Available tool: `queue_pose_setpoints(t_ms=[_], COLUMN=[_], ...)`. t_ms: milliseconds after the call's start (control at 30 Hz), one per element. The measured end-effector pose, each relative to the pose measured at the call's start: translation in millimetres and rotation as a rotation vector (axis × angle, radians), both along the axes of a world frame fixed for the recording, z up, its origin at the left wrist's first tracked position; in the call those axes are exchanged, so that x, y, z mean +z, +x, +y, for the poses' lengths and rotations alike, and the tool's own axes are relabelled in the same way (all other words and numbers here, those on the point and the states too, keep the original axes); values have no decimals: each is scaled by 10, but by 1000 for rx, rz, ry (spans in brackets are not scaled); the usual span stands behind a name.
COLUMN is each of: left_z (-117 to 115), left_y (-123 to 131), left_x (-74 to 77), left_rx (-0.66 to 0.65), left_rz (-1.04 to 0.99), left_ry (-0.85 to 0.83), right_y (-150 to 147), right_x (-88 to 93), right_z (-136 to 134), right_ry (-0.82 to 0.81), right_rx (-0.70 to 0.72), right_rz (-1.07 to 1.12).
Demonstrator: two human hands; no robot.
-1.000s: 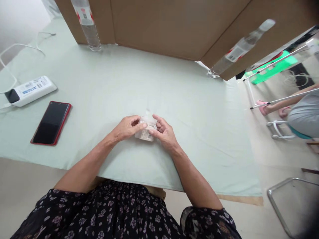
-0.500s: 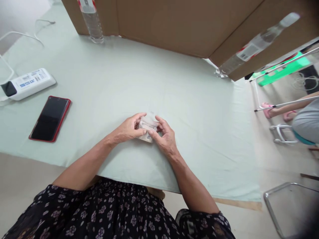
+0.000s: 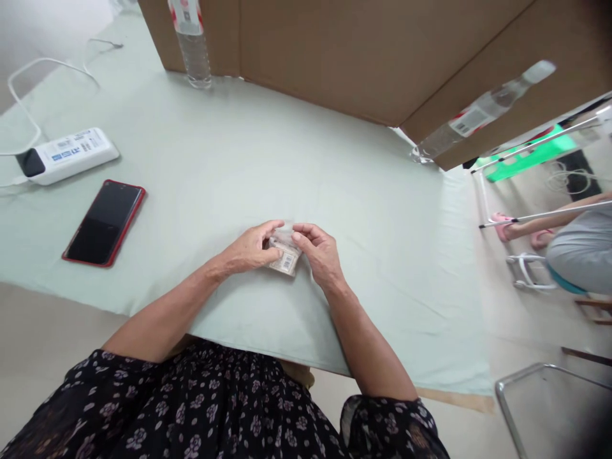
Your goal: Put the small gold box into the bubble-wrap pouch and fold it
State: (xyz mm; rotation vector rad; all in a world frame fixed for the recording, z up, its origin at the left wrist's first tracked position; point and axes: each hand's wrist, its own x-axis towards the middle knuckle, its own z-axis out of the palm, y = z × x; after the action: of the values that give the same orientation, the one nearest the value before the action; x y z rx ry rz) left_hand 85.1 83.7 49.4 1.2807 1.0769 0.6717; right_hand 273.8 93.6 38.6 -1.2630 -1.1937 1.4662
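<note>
Both hands meet over the pale green cloth (image 3: 239, 166) near the table's front edge. They share a small clear plastic packet (image 3: 285, 257) with a white barcode label and something beige inside. My left hand (image 3: 251, 247) pinches its left side with thumb and fingers. My right hand (image 3: 319, 254) curls its fingers over the packet's top right. Most of the packet is covered by the fingers.
A red-cased phone (image 3: 105, 222) lies face up at the left, with a white power bank (image 3: 67, 155) and its cable beyond it. Two water bottles (image 3: 192, 42) (image 3: 478, 118) stand against a cardboard wall (image 3: 335, 57). Another person (image 3: 574, 248) sits at the right.
The packet has been turned in my fingers so its barcode label faces up. Both hands have stayed in the same spot on the cloth.
</note>
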Motion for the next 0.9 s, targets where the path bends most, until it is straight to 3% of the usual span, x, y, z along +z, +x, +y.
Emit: queue_pose_setpoints(t_ms=[333,900], left_z=[34,67], left_y=[-54,-43], left_x=[19,-41], left_rx=[-44,86], left_rz=[-3,93], left_ry=[-25,106], right_y=[-131,-129], right_x=[7,9], right_z=[58,-22], right_ry=[41,184], right_rx=[-46,-29], right_rz=[39,-79])
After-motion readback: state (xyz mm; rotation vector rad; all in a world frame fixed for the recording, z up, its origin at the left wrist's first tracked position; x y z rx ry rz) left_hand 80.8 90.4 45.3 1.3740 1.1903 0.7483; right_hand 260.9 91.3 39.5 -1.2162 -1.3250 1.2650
